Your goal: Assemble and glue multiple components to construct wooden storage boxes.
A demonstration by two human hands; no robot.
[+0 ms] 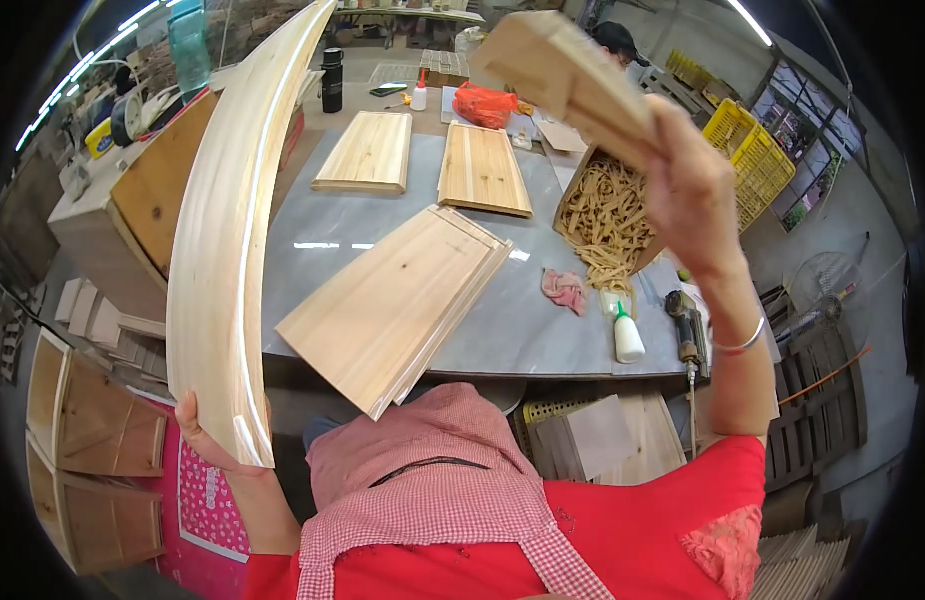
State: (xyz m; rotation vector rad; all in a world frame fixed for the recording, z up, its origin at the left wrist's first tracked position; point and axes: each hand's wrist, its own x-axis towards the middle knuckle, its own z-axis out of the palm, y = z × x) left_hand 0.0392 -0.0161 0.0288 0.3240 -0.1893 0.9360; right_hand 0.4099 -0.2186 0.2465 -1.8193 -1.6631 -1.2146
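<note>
My left hand (194, 428) grips the lower end of a long pale wooden panel (217, 250), raised upright; a white glue line runs down its edge. My right hand (694, 190), lifted high, is closed round the end of a wooden board (562, 75) with a raised strip, slightly blurred. Between my arms, a larger wooden panel (392, 290) with grooved edges lies at an angle, overhanging the near table edge. White streaks show along its right edge. Farther back lie two smaller panels, a left one (362, 150) and a right one (484, 170).
On the grey table (522, 345) are a green-tipped white glue bottle (628, 338), a pink cloth (564, 290) and a hosed power tool (686, 328). Tan curled strips (604, 210) spill from a box. Wooden boxes (107, 420) stand lower left. Beyond is another person (615, 40).
</note>
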